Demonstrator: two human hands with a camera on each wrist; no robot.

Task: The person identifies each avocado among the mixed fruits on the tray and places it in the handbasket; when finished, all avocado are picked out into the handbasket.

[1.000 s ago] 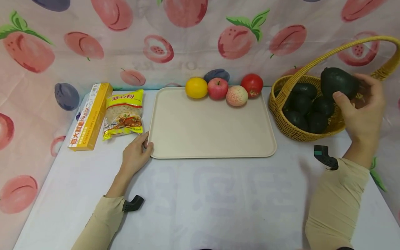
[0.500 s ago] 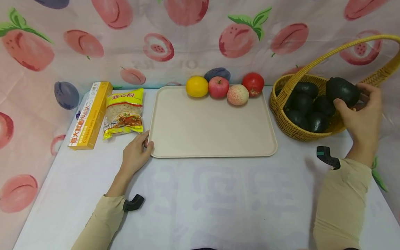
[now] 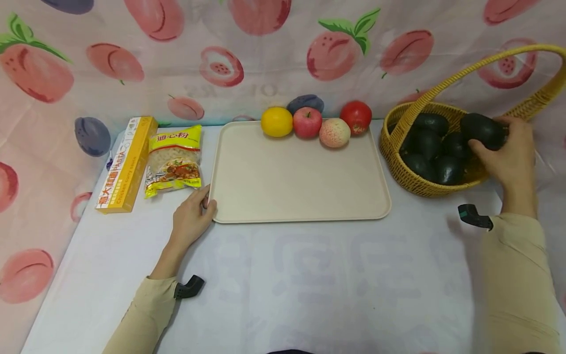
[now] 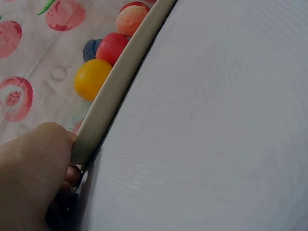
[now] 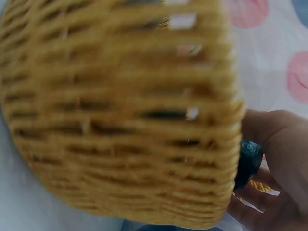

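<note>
My right hand (image 3: 513, 155) holds a dark green avocado (image 3: 483, 131) low at the right side of a yellow wicker basket (image 3: 413, 178). Several more avocados (image 3: 429, 143) lie inside. In the right wrist view the basket's woven wall (image 5: 120, 125) hides most of the held avocado (image 5: 249, 161). My left hand (image 3: 192, 219) grips the near left corner of a beige tray (image 3: 300, 182). From the left wrist, the thumb is seen above the tray's edge (image 4: 115, 91) and fingertips show below it.
Along the tray's far edge sit a lemon (image 3: 276, 122), an apple (image 3: 307, 123), a speckled peach (image 3: 334, 132) and a red round fruit (image 3: 356, 117). At the left lie a pasta box (image 3: 127, 164) and a yellow pasta bag (image 3: 174, 161). The basket's tall handle (image 3: 477, 69) arches above it.
My right hand has lowered the avocado from above the basket's right side down towards the other avocados. The left hand stays at the tray's corner.
</note>
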